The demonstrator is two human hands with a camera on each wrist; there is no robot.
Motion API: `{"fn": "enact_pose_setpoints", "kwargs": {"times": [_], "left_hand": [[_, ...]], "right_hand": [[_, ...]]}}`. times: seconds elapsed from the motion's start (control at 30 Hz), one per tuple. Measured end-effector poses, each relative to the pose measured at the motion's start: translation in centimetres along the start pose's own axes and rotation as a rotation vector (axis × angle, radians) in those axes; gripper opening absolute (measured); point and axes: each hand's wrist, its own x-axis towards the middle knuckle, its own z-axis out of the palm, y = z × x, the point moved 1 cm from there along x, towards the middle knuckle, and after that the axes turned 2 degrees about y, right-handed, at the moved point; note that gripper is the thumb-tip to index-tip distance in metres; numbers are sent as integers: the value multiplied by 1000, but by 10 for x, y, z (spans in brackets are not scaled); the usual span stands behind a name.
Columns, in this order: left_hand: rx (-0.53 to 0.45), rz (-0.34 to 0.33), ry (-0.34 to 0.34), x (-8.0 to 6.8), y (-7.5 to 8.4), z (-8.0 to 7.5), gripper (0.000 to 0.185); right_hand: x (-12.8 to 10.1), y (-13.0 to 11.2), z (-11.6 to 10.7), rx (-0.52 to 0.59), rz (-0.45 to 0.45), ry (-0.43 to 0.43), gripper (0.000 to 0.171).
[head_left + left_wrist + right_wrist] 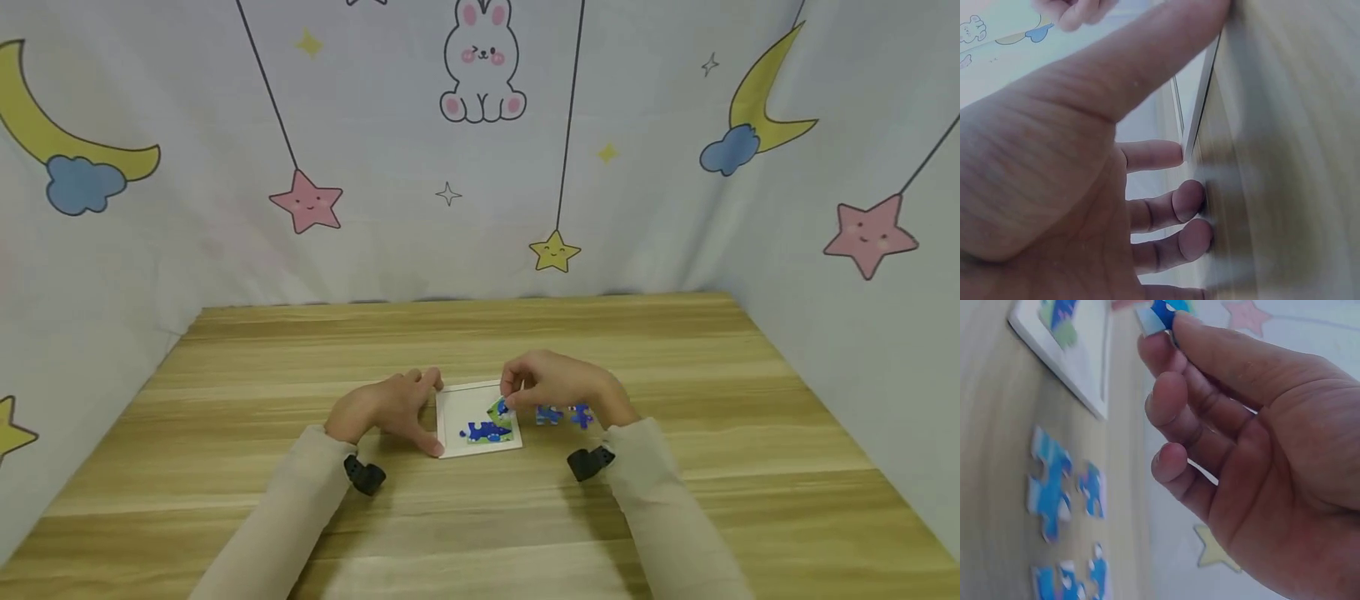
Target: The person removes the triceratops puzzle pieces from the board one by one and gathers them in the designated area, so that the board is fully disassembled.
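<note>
A white puzzle frame (453, 412) lies on the table, with blue-and-green jigsaw pieces (487, 432) joined along its lower edge. My left hand (399, 410) spans the frame's left side, thumb at the near corner and index fingertip at the far one. In the left wrist view its other fingertips (1189, 199) rest beside the frame. Over the frame's right half, my right hand (561, 382) pinches one puzzle piece (1155, 319) between thumb and index finger. The piece's blue and pale printed side shows partly; the fingers cover the rest.
Several loose blue puzzle pieces (1049, 484) lie on the wooden table (480, 525) right of the frame, partly under my right wrist. A white curtain (390, 150) printed with stars, moons and a rabbit borders the table at the back and sides.
</note>
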Motion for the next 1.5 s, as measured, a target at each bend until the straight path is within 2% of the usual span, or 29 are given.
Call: {"fn": "enact_pose_setpoints", "kwargs": {"times": [0.23,0.43,0.6,0.77,0.97,1.2,1.4,1.5], "left_hand": [[0,17,21,-1,-2,1,86],[-4,3,13,2,-2,2,88],[3,-18,8,3,-3,3,89],[5,-19,4,4,-4,3,89],[11,-28,0,3,-3,3,89],[7,-37,-2,2,-1,2,88],[9,-33,-5,1,-1,1,87],[13,-21,-2,1,-1,1,86]], "right_hand": [[-23,13,-20,13,40,-68,4],[-31,25,-19,55,164,-212,5],[-28,26,-14,82,207,-264,6],[-28,23,-15,35,222,-230,6],[-22,22,-12,-3,157,-164,8],[-2,15,7,-35,87,-175,14],[14,4,25,-90,31,-114,15],[20,-2,33,-103,42,-96,20]]}}
